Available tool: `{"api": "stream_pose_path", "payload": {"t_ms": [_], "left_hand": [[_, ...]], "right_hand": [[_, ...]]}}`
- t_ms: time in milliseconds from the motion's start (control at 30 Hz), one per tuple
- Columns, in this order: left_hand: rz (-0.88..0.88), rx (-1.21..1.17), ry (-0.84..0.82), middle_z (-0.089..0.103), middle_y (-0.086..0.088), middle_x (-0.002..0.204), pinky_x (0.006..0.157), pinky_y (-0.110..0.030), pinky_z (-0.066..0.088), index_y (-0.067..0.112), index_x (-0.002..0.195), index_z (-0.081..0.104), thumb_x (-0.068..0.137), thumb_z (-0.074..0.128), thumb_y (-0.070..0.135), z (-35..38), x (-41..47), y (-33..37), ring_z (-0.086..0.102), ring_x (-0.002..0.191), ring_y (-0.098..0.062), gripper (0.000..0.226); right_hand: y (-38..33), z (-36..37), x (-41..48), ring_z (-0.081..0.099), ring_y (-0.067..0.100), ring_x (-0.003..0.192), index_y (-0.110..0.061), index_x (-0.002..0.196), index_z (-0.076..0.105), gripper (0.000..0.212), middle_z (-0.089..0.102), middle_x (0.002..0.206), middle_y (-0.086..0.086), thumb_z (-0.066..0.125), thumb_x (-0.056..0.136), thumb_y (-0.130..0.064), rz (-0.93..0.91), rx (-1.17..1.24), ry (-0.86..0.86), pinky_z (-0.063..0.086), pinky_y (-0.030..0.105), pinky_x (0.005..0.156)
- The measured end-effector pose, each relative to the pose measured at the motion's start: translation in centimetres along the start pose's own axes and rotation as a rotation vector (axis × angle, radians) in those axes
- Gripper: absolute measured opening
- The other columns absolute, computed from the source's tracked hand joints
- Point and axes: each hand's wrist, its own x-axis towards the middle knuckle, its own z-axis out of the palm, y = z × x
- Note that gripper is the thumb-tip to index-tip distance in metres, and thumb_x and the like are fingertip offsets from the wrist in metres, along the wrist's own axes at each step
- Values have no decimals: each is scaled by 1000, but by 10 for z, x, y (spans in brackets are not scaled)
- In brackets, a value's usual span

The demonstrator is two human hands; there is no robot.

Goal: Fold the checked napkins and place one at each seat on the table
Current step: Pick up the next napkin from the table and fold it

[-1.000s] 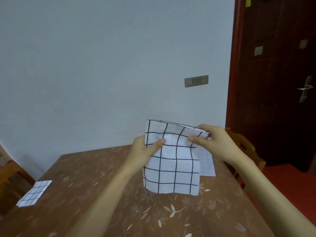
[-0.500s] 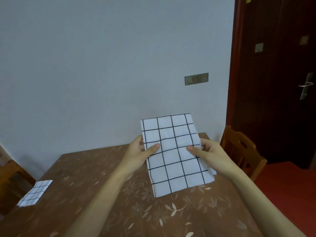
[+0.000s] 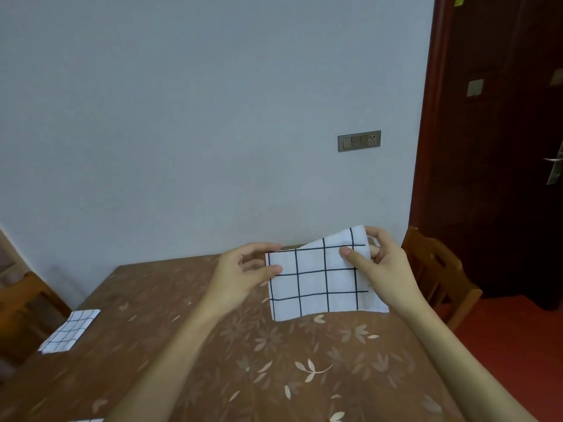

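Note:
A white napkin with a black check [image 3: 316, 280] is folded into a rectangle and held low over the far right part of the brown flowered table [image 3: 213, 345]. My left hand [image 3: 240, 277] pinches its left edge. My right hand [image 3: 380, 266] grips its upper right corner, where a fold of cloth curls up. A second folded checked napkin [image 3: 70, 330] lies flat at the table's left edge. The corner of another checked napkin [image 3: 86, 420] shows at the bottom edge.
A wooden chair [image 3: 438, 275] stands at the table's right side, another chair [image 3: 21, 303] at the left. A grey wall with a switch plate [image 3: 359, 141] is behind the table. A dark door [image 3: 502, 132] is at the right.
The napkin went from hanging upright in front of me to a wider, shorter folded rectangle lowered towards the table's far right. Both hands moved down and apart with it.

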Motion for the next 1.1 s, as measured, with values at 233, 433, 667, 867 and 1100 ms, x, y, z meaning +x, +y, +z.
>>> {"api": "stream_pose_path", "payload": {"t_ms": [233,433,667,867,1100], "left_hand": [[125,224,229,77,6,91,83,-24,57,21,102,78,77,83,6,-2,6,7,72,85,-13,30],[292,492,298,66,10,88,79,-21,53,22,84,77,77,82,8,0,2,6,64,82,-6,16],[307,699,-77,57,19,112,90,-14,43,32,106,68,81,79,36,15,-3,-1,58,105,2,27],[223,465,-173,71,20,84,66,-30,52,34,94,71,93,67,31,38,-9,1,67,77,-6,5],[-1,112,-170,78,1,103,82,-47,61,19,111,71,96,66,24,33,-8,-2,76,93,-18,17]], "right_hand": [[-4,-6,2,48,17,54,-43,132,57,54,49,57,5,80,83,-34,-128,-276,-87,46,34,62],[-5,-7,1,67,6,82,-33,98,73,16,72,85,-11,79,83,-35,-168,-468,-88,50,20,76],[-8,1,1,52,4,105,-30,92,74,4,54,109,-6,73,88,-32,-356,-556,-172,36,8,87],[-26,7,-3,61,6,102,-19,93,69,22,67,108,-12,72,89,-40,-352,-502,-243,47,23,87],[-19,-3,0,70,9,86,-21,97,73,19,75,91,-4,80,83,-32,-77,-378,-240,57,40,82]]}}
